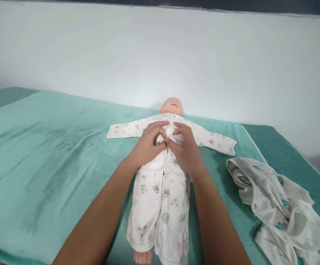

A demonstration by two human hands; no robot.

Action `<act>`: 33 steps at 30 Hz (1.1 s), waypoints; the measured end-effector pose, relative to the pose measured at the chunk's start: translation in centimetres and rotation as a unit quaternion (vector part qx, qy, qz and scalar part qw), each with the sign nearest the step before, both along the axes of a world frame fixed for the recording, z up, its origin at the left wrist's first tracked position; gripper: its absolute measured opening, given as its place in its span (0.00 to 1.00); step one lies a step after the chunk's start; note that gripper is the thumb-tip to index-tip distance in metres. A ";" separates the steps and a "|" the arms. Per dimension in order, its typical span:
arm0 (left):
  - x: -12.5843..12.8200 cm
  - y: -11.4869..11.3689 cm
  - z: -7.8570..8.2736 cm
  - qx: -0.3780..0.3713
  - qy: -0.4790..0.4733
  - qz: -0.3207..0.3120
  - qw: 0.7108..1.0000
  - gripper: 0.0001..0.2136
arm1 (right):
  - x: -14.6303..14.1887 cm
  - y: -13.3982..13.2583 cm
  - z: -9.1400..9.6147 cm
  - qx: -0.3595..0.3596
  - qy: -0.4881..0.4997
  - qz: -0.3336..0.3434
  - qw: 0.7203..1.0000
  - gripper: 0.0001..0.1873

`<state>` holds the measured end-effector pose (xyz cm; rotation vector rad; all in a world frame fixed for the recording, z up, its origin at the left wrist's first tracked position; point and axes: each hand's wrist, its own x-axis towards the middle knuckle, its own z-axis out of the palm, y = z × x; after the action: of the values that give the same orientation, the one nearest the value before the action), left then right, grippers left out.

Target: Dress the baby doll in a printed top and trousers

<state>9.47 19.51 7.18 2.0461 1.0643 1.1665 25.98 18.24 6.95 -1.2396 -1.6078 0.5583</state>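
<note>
A baby doll [171,106] lies on its back on a teal blanket [52,147], head toward the wall. It wears a white printed shirt [126,129] with the sleeves spread out, and matching trousers [160,206]. My left hand [147,144] and my right hand [186,147] meet over the doll's chest. The fingers of both hands pinch the shirt's front edges together at the middle. One bare foot [142,256] sticks out of a trouser leg at the bottom.
A crumpled white cloth with a teal print [278,206] lies on the blanket to the right of the doll. A white wall [160,55] rises right behind the doll's head. The blanket's right edge [309,162] drops off.
</note>
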 end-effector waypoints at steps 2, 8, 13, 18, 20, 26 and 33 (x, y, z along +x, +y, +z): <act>0.2 0.2 -0.2 -0.005 -0.018 0.017 1.000 0.09 | -0.3 0.0 -0.1 0.008 -0.015 -0.025 1.000 0.11; 0.3 0.5 -0.3 0.001 -0.016 0.089 0.996 0.04 | -0.5 -0.3 0.4 -0.003 0.014 -0.070 0.997 0.06; 0.3 0.8 -0.4 -0.002 -0.062 0.109 0.992 0.03 | -0.2 0.1 0.1 -0.035 0.156 -0.081 0.984 0.06; -0.3 1.6 -0.8 -0.065 -0.218 0.207 0.951 0.03 | 0.4 0.6 -0.1 -0.055 0.301 -0.134 0.942 0.06; -0.8 1.9 -0.7 -0.097 -0.256 0.250 0.929 0.03 | 0.8 0.6 0.0 -0.060 0.322 -0.193 0.925 0.07; -1.4 1.8 0.0 -0.164 -0.310 0.288 0.891 0.06 | 1.7 0.4 0.2 -0.087 0.325 -0.270 0.902 0.10; -1.2 2.1 -0.4 -0.165 -0.273 0.259 0.912 0.11 | 1.0 0.7 -0.1 -0.100 0.292 -0.182 0.934 0.13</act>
<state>8.30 21.60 6.73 1.0964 1.4208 1.5619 26.99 18.97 6.87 -1.3215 -0.8155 0.7749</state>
